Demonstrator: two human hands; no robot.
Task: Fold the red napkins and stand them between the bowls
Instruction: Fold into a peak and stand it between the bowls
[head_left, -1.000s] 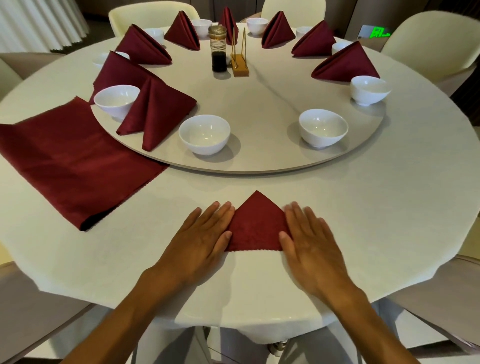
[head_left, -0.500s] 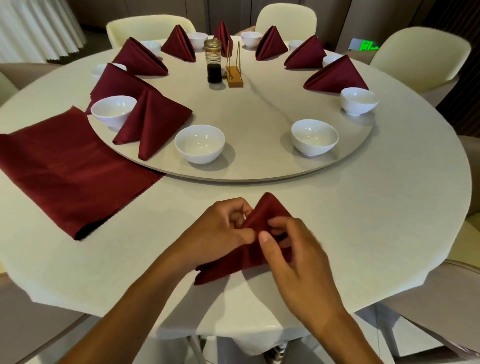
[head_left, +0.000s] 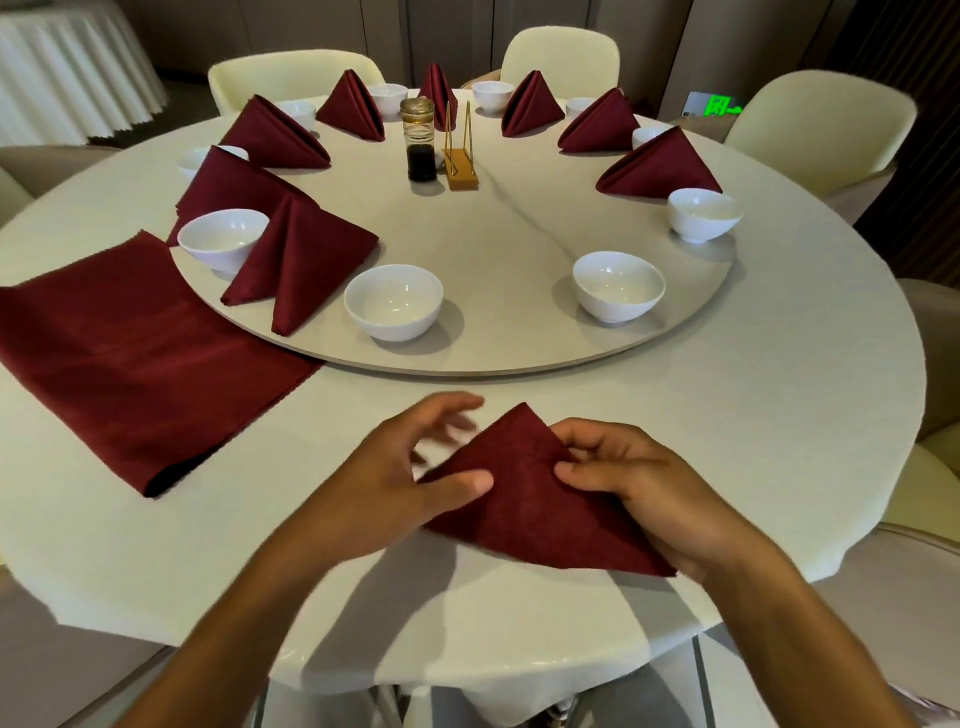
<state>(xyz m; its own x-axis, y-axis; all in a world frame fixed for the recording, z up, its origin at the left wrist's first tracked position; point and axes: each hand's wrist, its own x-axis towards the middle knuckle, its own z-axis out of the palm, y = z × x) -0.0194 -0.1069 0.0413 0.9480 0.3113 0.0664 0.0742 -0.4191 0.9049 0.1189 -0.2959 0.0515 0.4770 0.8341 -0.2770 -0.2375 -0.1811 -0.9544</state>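
Observation:
A folded red napkin (head_left: 524, 493) is lifted a little above the white table's near edge, its point aimed away from me. My right hand (head_left: 654, 493) grips its right side with curled fingers and thumb. My left hand (head_left: 400, 478) has its thumb on the napkin's left edge, while its fingers are spread and blurred. On the round turntable (head_left: 498, 291), white bowls ring the rim; the two nearest are a left bowl (head_left: 394, 301) and a right bowl (head_left: 618, 287), with bare surface between them. Several folded napkins stand between the other bowls, the closest being a standing napkin (head_left: 301, 260).
A stack of flat red napkins (head_left: 135, 358) lies on the table at left. A sauce jar (head_left: 418, 139) and a gold holder (head_left: 460, 150) stand at the turntable's middle. Cream chairs (head_left: 821, 130) surround the table.
A second ago both hands pressed the triangle napkin flat on the table. They then pinched it at the middle, and now it is raised and spread wider, with my right hand holding its right side.

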